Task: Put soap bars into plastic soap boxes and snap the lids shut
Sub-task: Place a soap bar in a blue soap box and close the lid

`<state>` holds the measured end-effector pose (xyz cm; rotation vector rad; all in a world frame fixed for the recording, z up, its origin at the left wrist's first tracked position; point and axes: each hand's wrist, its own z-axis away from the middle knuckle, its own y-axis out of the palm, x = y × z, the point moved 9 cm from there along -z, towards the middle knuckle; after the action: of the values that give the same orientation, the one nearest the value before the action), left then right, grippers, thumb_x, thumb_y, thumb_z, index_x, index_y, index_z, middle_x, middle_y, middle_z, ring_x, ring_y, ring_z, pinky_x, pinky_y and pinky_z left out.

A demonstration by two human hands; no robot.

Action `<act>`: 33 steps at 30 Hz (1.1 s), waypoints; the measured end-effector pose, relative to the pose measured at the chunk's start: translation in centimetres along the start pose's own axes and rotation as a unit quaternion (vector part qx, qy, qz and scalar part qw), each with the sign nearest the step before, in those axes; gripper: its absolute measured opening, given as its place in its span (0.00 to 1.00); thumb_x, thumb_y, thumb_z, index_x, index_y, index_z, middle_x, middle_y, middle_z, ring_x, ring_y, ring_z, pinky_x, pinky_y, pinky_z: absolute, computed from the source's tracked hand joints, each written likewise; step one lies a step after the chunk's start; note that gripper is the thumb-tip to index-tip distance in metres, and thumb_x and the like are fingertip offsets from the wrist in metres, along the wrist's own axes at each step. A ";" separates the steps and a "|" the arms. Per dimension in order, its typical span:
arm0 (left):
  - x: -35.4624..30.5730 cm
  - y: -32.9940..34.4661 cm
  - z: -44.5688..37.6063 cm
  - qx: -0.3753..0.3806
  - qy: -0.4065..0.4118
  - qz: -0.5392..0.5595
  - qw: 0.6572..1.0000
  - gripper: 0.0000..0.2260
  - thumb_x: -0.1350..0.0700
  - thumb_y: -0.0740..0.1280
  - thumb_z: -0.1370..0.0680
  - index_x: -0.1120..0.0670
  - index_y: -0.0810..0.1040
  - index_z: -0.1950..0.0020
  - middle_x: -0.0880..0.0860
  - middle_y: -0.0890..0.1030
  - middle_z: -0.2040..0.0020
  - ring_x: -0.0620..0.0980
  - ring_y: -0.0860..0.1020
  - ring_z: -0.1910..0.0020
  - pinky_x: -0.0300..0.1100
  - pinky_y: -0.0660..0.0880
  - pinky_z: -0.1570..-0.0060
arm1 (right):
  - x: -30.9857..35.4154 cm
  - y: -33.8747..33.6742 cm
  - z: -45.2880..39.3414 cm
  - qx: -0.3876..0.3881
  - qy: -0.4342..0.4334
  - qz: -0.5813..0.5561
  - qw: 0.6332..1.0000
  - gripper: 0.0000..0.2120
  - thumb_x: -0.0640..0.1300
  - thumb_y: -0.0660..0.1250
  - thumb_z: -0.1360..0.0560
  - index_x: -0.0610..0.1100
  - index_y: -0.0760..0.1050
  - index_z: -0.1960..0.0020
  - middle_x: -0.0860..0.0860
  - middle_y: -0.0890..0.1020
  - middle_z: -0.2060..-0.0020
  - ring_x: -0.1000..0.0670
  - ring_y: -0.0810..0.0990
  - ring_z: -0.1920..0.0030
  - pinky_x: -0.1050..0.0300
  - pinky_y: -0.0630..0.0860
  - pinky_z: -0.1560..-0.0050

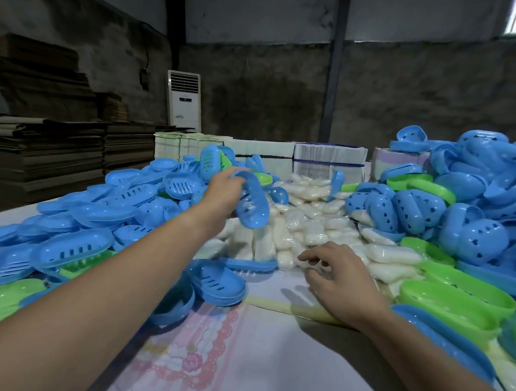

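- Soap bars (315, 227), white and wrapped in clear film, lie heaped mid-table between two mounds of boxes; I see none boxed.
- Nearest me, the table (269, 364) wears a pale cloth with a pink floral print.
- My right hand (343, 285) hovers low at the near edge of the bars, fingers loosely curled and apart, gripping nothing.
- Blue trays (73, 243) pile up on the left, with green trays (457, 294) and blue lids (473, 238) on the right.
- My left hand (225, 191) reaches further out, fingers clamped round a slotted blue tray (253, 201) held tilted above the bars.
- Beyond, banded stacks of paper (329, 160) line the far edge.
- Flattened cardboard (40, 149) is stacked at far left; a white air conditioner (184, 100) stands against a dark, stained wall (410, 93).
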<state>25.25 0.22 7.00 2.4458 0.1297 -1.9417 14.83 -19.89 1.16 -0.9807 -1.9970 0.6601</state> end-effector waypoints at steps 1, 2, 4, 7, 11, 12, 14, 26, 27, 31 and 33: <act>0.3 1.8 1.2 0.022 -0.040 0.093 0.995 0.15 0.63 0.57 0.18 0.48 0.80 0.50 0.51 0.83 0.57 0.48 0.82 0.61 0.43 0.80 0.63 | -0.1 -0.4 0.0 -0.015 0.010 -0.019 1.000 0.10 0.43 0.68 0.25 0.56 0.80 0.48 0.60 0.78 0.56 0.57 0.70 0.50 0.71 0.64 0.48; 0.8 3.5 2.6 0.044 -0.084 0.159 0.983 0.12 0.62 0.59 0.18 0.49 0.79 0.51 0.51 0.83 0.60 0.49 0.82 0.63 0.43 0.81 0.66 | -0.3 -1.0 0.0 -0.035 0.026 -0.053 0.998 0.07 0.45 0.68 0.25 0.55 0.80 0.50 0.60 0.78 0.57 0.56 0.72 0.51 0.65 0.67 0.48; 2.4 6.8 5.4 0.084 -0.172 0.256 0.948 0.07 0.59 0.62 0.18 0.53 0.79 0.50 0.54 0.84 0.62 0.53 0.82 0.60 0.47 0.83 0.69 | -0.4 -2.3 0.2 -0.072 0.050 -0.155 0.984 0.08 0.54 0.66 0.24 0.51 0.81 0.55 0.57 0.80 0.61 0.55 0.75 0.57 0.58 0.71 0.54; 4.0 10.2 8.7 0.141 -0.240 0.369 0.887 0.07 0.58 0.62 0.18 0.59 0.78 0.49 0.58 0.86 0.62 0.59 0.84 0.54 0.53 0.84 0.62 | -0.5 -3.5 0.4 -0.103 0.072 -0.227 0.966 0.23 0.64 0.60 0.26 0.44 0.79 0.60 0.50 0.80 0.65 0.49 0.76 0.61 0.49 0.72 0.56; 3.6 11.8 10.2 0.207 -0.204 0.410 0.864 0.06 0.64 0.63 0.20 0.60 0.77 0.46 0.62 0.83 0.48 0.64 0.82 0.50 0.54 0.85 0.56 | -1.6 -3.7 0.3 -0.107 0.122 -0.266 0.950 0.21 0.55 0.63 0.28 0.35 0.77 0.61 0.42 0.79 0.65 0.51 0.73 0.62 0.45 0.72 0.56; 3.3 11.7 10.3 0.217 -0.186 0.415 0.864 0.10 0.65 0.62 0.21 0.60 0.76 0.40 0.62 0.83 0.45 0.64 0.83 0.50 0.53 0.85 0.57 | -2.0 -3.6 0.3 -0.104 0.139 -0.277 0.945 0.20 0.54 0.63 0.30 0.35 0.77 0.62 0.44 0.78 0.66 0.52 0.72 0.62 0.47 0.71 0.57; 3.0 11.5 10.1 0.226 -0.178 0.446 0.848 0.22 0.67 0.61 0.21 0.54 0.72 0.29 0.62 0.80 0.36 0.66 0.84 0.50 0.49 0.84 0.61 | -2.7 -3.4 0.3 -0.100 0.164 -0.294 0.936 0.16 0.53 0.63 0.32 0.40 0.79 0.66 0.50 0.78 0.68 0.52 0.72 0.63 0.49 0.69 0.57; 3.4 12.1 11.6 0.359 -0.135 0.336 0.860 0.14 0.62 0.70 0.31 0.56 0.79 0.45 0.55 0.85 0.55 0.50 0.85 0.59 0.37 0.76 0.71 | -4.3 -3.0 0.5 0.021 0.263 -0.343 0.902 0.29 0.59 0.63 0.24 0.46 0.73 0.80 0.49 0.78 0.75 0.53 0.79 0.67 0.55 0.67 0.62; 3.3 12.1 11.6 0.356 -0.117 0.328 0.867 0.17 0.64 0.70 0.32 0.56 0.78 0.44 0.54 0.85 0.58 0.49 0.85 0.62 0.37 0.77 0.71 | -4.5 -3.3 0.5 0.033 0.265 -0.327 0.906 0.30 0.62 0.62 0.24 0.47 0.73 0.80 0.49 0.79 0.74 0.53 0.79 0.68 0.55 0.67 0.61; 2.9 12.0 11.0 0.326 -0.096 0.388 0.857 0.36 0.75 0.72 0.38 0.46 0.76 0.36 0.57 0.86 0.60 0.53 0.84 0.67 0.39 0.80 0.70 | -6.8 -7.2 0.3 -0.056 0.291 -0.224 0.928 0.27 0.63 0.61 0.25 0.48 0.78 0.76 0.51 0.82 0.71 0.51 0.77 0.66 0.52 0.68 0.60; 2.7 12.0 10.9 0.324 -0.101 0.421 0.841 0.38 0.73 0.70 0.36 0.42 0.74 0.33 0.59 0.87 0.58 0.56 0.85 0.65 0.39 0.81 0.69 | -8.1 -8.9 0.0 -0.125 0.276 -0.138 0.943 0.16 0.56 0.64 0.25 0.48 0.81 0.65 0.51 0.84 0.65 0.47 0.79 0.59 0.52 0.70 0.58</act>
<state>16.16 -12.28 1.43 1.9113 -1.5424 -1.8985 14.35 -31.54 4.14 -0.8841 -1.6812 -0.0332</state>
